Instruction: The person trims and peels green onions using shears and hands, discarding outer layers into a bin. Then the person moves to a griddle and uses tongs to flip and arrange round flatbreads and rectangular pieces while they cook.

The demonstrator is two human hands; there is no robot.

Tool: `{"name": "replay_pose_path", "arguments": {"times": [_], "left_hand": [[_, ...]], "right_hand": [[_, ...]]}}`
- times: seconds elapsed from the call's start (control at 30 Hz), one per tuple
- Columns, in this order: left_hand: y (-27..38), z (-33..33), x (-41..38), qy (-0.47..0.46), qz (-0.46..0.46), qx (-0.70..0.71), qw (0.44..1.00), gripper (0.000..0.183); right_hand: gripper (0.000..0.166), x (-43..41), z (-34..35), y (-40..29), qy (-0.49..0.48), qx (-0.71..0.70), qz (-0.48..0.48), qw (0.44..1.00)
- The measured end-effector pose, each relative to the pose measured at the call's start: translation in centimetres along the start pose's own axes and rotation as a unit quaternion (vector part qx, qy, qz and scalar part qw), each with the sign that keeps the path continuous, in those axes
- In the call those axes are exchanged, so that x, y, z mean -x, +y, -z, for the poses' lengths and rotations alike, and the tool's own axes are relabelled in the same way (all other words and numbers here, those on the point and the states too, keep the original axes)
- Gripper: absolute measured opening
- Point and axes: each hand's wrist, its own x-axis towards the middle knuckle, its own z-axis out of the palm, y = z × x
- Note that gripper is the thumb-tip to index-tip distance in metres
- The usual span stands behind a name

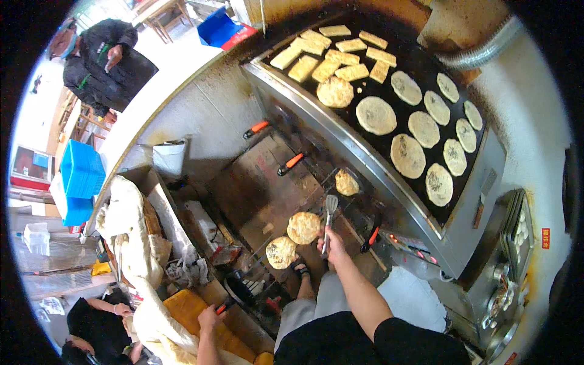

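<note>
My right hand (336,246) grips a metal slotted turner (331,205), its head pointing away from me. My left hand (211,317) is closed around a black handle with orange trim (222,308), at the lower middle. Two browned flatbreads (280,252) (305,228) lie side by side just left of the turner, on what looks like a dark wire rack. Beyond the turner, a third flatbread (346,182) rests close under the griddle's front edge. Whether the turner touches any bread I cannot tell.
A hot griddle (365,121) at upper right carries pale round flatbreads (376,115) and rectangular golden pieces (303,68). Similar orange handles (290,164) stick out below. Pale cloth (127,228) covers things at left. A person (102,59) stands beyond the counter; another (98,324) is at lower left.
</note>
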Motion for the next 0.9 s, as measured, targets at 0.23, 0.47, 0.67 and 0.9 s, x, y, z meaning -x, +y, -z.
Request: {"name": "replay_pose_path", "arguments": {"times": [0.23, 0.47, 0.67, 0.9], "left_hand": [[0.3, 0.2, 0.2, -0.005, 0.006, -0.022, 1.0, 0.048], [1.0, 0.8, 0.7, 0.022, 0.001, -0.02, 1.0, 0.046], [-0.1, -0.5, -0.3, -0.013, 0.01, -0.012, 1.0, 0.048], [0.1, 0.1, -0.3, -0.023, 0.014, -0.018, 0.999, 0.054]], "right_hand": [[0.024, -6.6, 1.9, -6.0, -0.024, -0.102, 0.067, 0.992], [0.019, -3.6, 1.8, -3.8, -0.02, -0.019, 0.059, 0.998], [0.041, 4.8, -0.7, -3.8, -0.109, 0.06, 0.089, 0.988], [0.027, 0.6, -15.9, -21.3, -0.182, 0.005, 0.187, 0.965]]}}
